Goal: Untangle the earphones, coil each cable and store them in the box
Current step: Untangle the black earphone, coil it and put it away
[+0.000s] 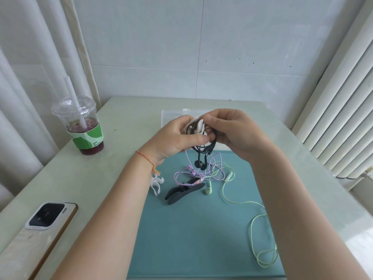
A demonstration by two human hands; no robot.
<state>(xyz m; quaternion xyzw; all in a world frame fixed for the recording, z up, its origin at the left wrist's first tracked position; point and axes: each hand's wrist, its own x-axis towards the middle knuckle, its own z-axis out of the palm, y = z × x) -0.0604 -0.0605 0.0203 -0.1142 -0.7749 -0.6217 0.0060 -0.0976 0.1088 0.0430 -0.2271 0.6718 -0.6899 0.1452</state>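
Observation:
My left hand [173, 136] holds a white cable winder [196, 124] with the black earphone cable [205, 147] coiled round it. My right hand [230, 130] pinches the black cable beside the winder. The black earbuds [200, 164] dangle below the hands. On the teal mat [201, 229] lie the purple earphones [191, 174], tangled with the green earphones [228, 178], whose cable trails to the mat's right edge. A black winder [181, 191] lies under the purple cable. A clear box [171, 118] stands behind my hands, mostly hidden.
A second white winder [157, 183] lies at the mat's left edge. A plastic cup [82, 126] with a straw and dark drink stands at the back left. A phone [34, 235] lies at the front left. Window blinds [343, 110] run along the right.

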